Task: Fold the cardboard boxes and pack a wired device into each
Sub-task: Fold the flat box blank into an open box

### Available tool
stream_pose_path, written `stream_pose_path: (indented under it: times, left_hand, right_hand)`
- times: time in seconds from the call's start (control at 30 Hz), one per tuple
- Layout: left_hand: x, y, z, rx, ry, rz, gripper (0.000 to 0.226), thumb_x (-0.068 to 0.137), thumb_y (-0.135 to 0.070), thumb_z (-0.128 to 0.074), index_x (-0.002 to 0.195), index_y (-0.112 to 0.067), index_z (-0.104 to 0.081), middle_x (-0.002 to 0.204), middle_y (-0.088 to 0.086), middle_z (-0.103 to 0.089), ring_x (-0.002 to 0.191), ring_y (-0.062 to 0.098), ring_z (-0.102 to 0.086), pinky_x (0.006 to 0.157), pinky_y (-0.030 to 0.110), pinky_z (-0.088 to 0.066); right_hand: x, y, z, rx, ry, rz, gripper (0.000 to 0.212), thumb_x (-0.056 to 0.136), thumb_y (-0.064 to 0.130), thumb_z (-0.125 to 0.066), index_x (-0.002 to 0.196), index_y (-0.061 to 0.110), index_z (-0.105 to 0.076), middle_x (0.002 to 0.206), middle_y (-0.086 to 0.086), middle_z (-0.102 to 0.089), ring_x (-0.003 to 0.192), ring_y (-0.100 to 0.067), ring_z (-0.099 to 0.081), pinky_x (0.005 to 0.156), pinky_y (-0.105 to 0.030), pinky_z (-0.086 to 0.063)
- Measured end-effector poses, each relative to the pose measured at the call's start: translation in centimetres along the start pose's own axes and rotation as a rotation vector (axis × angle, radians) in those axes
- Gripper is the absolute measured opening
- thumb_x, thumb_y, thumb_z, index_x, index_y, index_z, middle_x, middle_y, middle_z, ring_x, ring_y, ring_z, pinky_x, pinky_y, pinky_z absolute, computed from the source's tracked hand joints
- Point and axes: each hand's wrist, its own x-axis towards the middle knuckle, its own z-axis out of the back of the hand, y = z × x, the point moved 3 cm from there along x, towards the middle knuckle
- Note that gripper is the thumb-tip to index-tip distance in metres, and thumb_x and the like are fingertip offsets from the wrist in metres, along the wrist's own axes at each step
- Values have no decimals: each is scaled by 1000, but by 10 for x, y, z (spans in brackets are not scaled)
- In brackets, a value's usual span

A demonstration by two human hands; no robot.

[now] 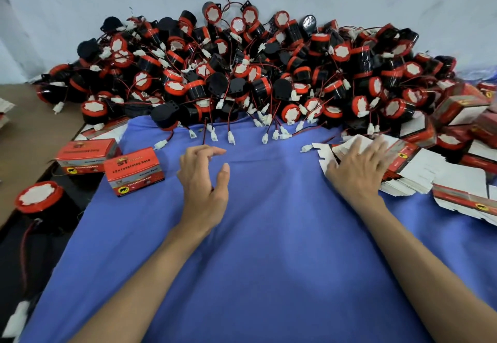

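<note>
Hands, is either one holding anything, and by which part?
Nothing is held. The left hand hovers open above the blue cloth; the right hand lies flat on the stack of unfolded boxes.

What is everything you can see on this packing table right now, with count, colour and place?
wired devices: a large heap, too many to count, black with red rims, across the far side of the cloth
single device: one, black and red, near the left edge
folded boxes: two, red, at the cloth's left edge; more at far right
flat boxes: a stack, white and red, right side
cloth: one, blue, centre
cardboard sheet: one, brown, far left
left hand: fingers loosely curled, empty, above the cloth
right hand: fingers flat on the flat boxes
</note>
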Motion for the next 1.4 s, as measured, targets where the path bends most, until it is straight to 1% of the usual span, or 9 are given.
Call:
stream_pose_path:
  times: [0.17, 0.33, 0.57, 0.8, 0.97, 1.1, 1.17, 1.27, 1.4]
  left_hand:
    - [-1, 2, 0, 14, 19, 7, 28, 86, -18, -50, 110, -8, -59, 110, -4, -42, 103, 19, -47, 98, 40, -31]
    - [-1, 2, -1, -5, 24, -22, 26, 87, -18, -49, 109, -8, -58, 108, -1, -43, 92, 3, -41, 98, 46, -35]
    - [-2, 5, -3, -51, 37, -62, 19, 89, -16, -48, 107, -23, -50, 107, -6, -42, 94, -7, -47, 96, 54, -39]
    - [0, 6, -5, -151, 73, -30, 10, 91, -25, -49, 100, -24, -52, 103, -2, -53, 89, -2, -53, 84, 10, -39]
    - [4, 10, -16, -821, 317, 514, 44, 82, -48, -49, 113, -16, -54, 101, 10, -73, 83, 17, -71, 73, 26, -56]
    - [1, 13, -16, -798, 306, 546, 42, 86, -20, -62, 126, -17, -48, 118, 5, -69, 98, 18, -66, 77, 26, -56]
    - [2, 16, -13, -593, 186, 412, 47, 89, 2, -62, 126, -20, -45, 125, 3, -61, 107, 16, -60, 83, 26, -54]
    - [8, 15, -7, -459, 76, 284, 58, 85, 6, -66, 127, -25, -40, 123, -1, -51, 108, 17, -59, 84, 23, -54]
    - [7, 12, -5, -516, 149, 297, 45, 85, -6, -68, 116, -34, -53, 107, 2, -69, 87, 17, -68, 70, 24, -55]
  right_hand:
    - [-2, 7, -1, -104, -75, 162, 24, 91, 13, -43, 110, 2, -53, 108, -18, -62, 114, -33, -52, 115, -52, -12]
    - [-3, 6, 9, -85, -182, 191, 26, 82, -1, -48, 101, 4, -66, 83, -22, -67, 88, -37, -62, 112, -43, -15]
    - [-8, 8, 11, 4, -302, 325, 18, 95, 12, -54, 91, 6, -70, 76, -18, -70, 77, -36, -65, 114, -45, -20]
    - [-41, 33, 40, 406, -936, 916, 40, 76, -20, -44, 94, 3, -70, 87, -6, -71, 83, -21, -67, 102, -54, -32]
    - [-93, 79, 35, 529, -729, 1366, 25, 92, -7, -44, 97, 5, -66, 92, -7, -70, 94, -20, -63, 88, -40, -39]
    - [-111, 98, 30, 576, -515, 1575, 19, 91, -3, -56, 87, 0, -74, 90, -7, -73, 86, -23, -69, 79, -36, -52]
    - [-109, 95, 31, 594, -517, 1506, 12, 87, 11, -67, 91, 4, -75, 94, -4, -74, 88, -21, -70, 84, -39, -52]
    - [-92, 86, 31, 654, -559, 1072, 33, 90, 30, -61, 116, 10, -67, 122, -5, -64, 109, -23, -62, 97, -45, -41]
    - [-64, 73, 17, 1125, -20, 366, 60, 89, 43, -60, 140, 14, -45, 139, 4, -45, 123, -9, -46, 92, -4, -35]
